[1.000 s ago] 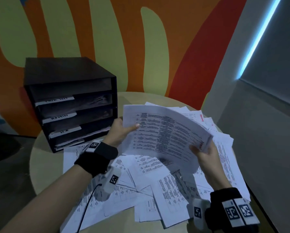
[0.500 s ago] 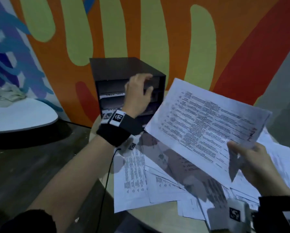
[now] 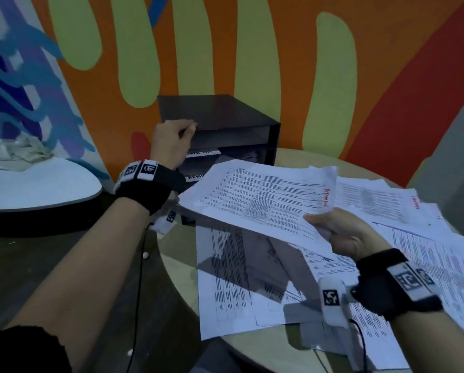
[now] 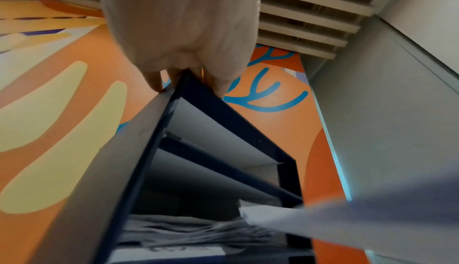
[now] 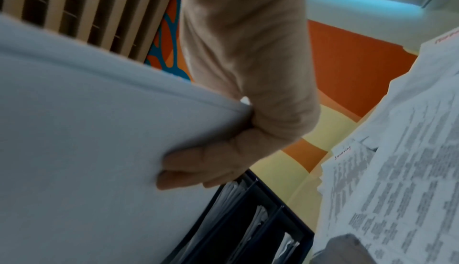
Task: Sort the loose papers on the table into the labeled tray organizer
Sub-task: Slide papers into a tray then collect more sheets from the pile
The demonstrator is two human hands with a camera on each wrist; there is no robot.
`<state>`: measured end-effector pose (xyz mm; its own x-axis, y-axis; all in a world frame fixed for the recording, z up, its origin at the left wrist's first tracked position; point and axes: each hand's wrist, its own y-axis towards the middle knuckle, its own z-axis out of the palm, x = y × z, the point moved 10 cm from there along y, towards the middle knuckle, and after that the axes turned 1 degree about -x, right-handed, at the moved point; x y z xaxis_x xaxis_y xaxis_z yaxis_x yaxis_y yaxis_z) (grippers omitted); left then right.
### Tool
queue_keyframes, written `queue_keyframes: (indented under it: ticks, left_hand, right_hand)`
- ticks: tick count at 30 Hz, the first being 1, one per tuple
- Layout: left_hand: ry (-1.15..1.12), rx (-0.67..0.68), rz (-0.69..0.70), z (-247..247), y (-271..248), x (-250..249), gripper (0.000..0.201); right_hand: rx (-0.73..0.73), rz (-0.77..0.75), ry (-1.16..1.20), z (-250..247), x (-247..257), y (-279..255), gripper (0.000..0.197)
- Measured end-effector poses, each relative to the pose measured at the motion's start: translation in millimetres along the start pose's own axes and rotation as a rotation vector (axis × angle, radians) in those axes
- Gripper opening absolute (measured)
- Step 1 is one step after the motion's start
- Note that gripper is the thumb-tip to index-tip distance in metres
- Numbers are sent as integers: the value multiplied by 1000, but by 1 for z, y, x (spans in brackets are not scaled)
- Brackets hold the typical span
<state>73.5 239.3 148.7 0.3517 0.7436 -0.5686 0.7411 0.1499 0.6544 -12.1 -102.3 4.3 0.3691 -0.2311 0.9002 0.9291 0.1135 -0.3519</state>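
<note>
The black tray organizer stands at the back of the round table, with white labels on its slot fronts. My left hand grips its top front left corner, fingers curled over the edge; the left wrist view shows the fingers hooked on that corner of the organizer, which has papers in a lower slot. My right hand pinches the near right corner of a printed sheet marked in red. The sheet lies nearly flat, its far edge at the slots. In the right wrist view, my right hand holds the sheet.
Loose printed papers cover the right and middle of the table, also seen as papers in the right wrist view. A second white round table with crumpled material stands at left. A painted wall is close behind the organizer.
My left hand let go of the sheet and went to the organizer, then shifted to its top left corner. My right hand has lowered the sheet flatter, toward the slots.
</note>
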Motion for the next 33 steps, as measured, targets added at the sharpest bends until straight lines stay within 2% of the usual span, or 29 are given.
queue_keyframes:
  ticks: [4,9,11,14,15,17,19,22,24,26,30,33]
  left_hand:
    - [-50,19,17,0,-1,3,27]
    - [-59,17,43,-2,2,2,25]
    - [-67,-8,50,-2,1,2,25]
    - [-90,-59,62,-3,-2,2,25]
    - [-94,-82,65,-3,-3,2,24]
    - [-96,-125,78,-4,-5,3,24]
    - [-101,-153,91,-3,-6,4,24]
    - [-106,-168,107,-2,-7,6,24]
    - [-109,-171,118,-2,-7,5,23]
    - [-120,-184,131,-2,-8,5,22]
    - [-131,-228,146,-3,-11,4,23]
    - [-117,-242,152,-3,-11,4,22]
  right_hand:
    - [-20,52,-17,17,1,24,24]
    - [-232,17,-3,9,4,76,21]
    - [-278,3,-11,19,3,85,14]
    - [-310,-2,-20,44,-3,100,32]
    - [-311,-5,-17,53,-5,106,31]
    - [-345,-27,24,75,-6,113,12]
    - [-322,-25,21,101,-6,121,20]
    - [-186,34,-57,144,-4,125,12]
    - [-172,85,-136,154,-4,131,14]
    - [-166,66,-97,159,3,139,10]
    - [-176,4,126,168,20,154,31]
    - [-169,18,112,171,18,161,41]
